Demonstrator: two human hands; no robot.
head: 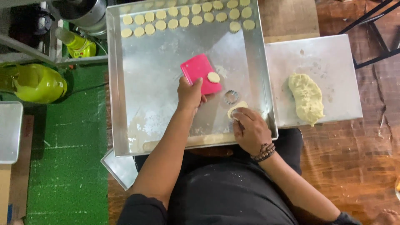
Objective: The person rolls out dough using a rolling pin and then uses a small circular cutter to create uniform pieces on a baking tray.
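Pale yellow dough is what the work turns on: one cut dough round (213,77) lies on a pink plastic scraper (201,74), near its lower right corner, and the scraper is held low over the middle of a large metal baking tray (125,104). The left hand (189,93) is closed on the scraper's near edge, thumb on top and the other fingers wrapped beneath. The scraper is best kept level and moved slowly, so that the soft round is not slid off or bent.

Just right of it, a small fluted ring cutter (231,97) stands on the tray floor, touched by neither hand. Below the cutter, a flattened piece of dough (236,109) is pressed under the right hand (251,131), whose fingers are curled down onto it; whether it is pinched or only pushed flat cannot be told. An even thickness would be worth keeping there, judged against the finished pieces.

Along the far edge of the tray, rows of cut rounds (183,16) are laid close together without touching, and that spacing is best matched. To the right, a lump of dough (307,98) rests on a smaller metal sheet (333,54), well apart from both hands. A yellow-green bottle (79,43) stands beyond the tray's left side.
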